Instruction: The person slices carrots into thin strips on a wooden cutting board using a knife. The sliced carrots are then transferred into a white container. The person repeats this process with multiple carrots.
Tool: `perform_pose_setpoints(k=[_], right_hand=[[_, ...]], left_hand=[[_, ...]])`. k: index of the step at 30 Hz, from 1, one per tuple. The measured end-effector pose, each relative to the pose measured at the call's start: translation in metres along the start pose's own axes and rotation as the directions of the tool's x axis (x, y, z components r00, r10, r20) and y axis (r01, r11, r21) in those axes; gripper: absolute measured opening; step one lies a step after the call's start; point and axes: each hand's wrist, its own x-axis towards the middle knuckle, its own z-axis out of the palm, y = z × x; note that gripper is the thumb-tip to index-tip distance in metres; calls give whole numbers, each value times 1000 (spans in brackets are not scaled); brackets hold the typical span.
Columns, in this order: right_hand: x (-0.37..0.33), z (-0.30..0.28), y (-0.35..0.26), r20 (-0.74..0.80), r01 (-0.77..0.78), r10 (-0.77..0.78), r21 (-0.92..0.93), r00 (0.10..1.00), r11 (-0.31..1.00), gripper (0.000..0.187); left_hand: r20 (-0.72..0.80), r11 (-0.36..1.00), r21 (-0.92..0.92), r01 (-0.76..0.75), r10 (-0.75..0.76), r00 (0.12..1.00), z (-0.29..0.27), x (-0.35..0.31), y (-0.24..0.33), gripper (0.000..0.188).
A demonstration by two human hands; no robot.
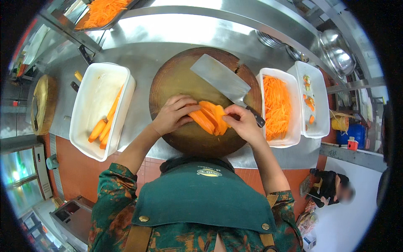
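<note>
Carrot slices [206, 119] lie fanned on a round wooden chopping board [172, 75] in front of me. My left hand [177, 112] curls over the left end of the slices, its fingers closed on them. At their right end my right hand [243, 122] pinches a slice between thumb and fingers. A cleaver [220, 77] rests flat on the board beyond my hands. Its blade points to the far left, and its black handle [256, 116] reaches past the board's right edge beside my right hand.
Left of the board, a white tub [86, 107] holds several whole carrots. To the right stand a white tub of shredded carrot [277, 107] and another with vegetable scraps [310, 103]. A metal shelf [235, 14] crosses the far side. A person [331, 187] is at the lower right.
</note>
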Motion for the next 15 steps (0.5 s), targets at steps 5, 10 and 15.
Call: perform_pose_setpoints(k=[5,10,15], right_hand=[[7,16,-16,39,95,-88,-221,995,971,18],[18,42,-9,-30,266,-307,-427,951,864,22],[17,49,-2,-62,328,-379,-383,924,864,23]], left_hand=[[19,1000,-10,8,-8,1000,0,-1,-2,53],[10,1000,18,13,-14,1000,-2,1,3,57],[9,999,50,12,-13,1000,1,0,10,64]])
